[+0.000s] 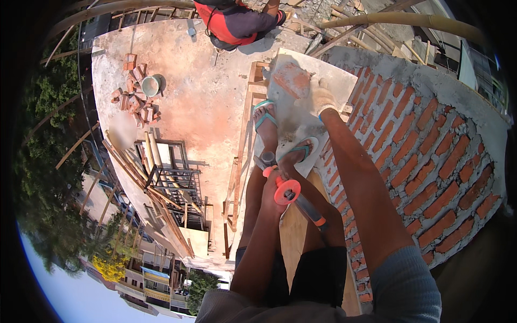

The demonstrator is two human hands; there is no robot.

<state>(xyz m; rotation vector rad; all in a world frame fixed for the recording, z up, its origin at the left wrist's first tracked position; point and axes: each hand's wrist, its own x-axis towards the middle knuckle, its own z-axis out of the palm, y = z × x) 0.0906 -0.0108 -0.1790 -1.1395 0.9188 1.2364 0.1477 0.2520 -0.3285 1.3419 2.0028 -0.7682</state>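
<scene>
My left hand grips a chisel with a red round guard together with a hammer, whose dark handle slants down between my legs. My right hand, in a pale glove, reaches to the right side of a mortar-smeared board, its fingers loosely extended against it. On the board is a reddish, dusty patch or slab, left of that hand. My feet in sandals stand on the board.
A co-worker sits beyond at top. A brick wall runs along my right. At left are loose bricks, a bucket, bamboo poles with metal frames, and the platform's edge near trees. A timber frame lies beside my legs.
</scene>
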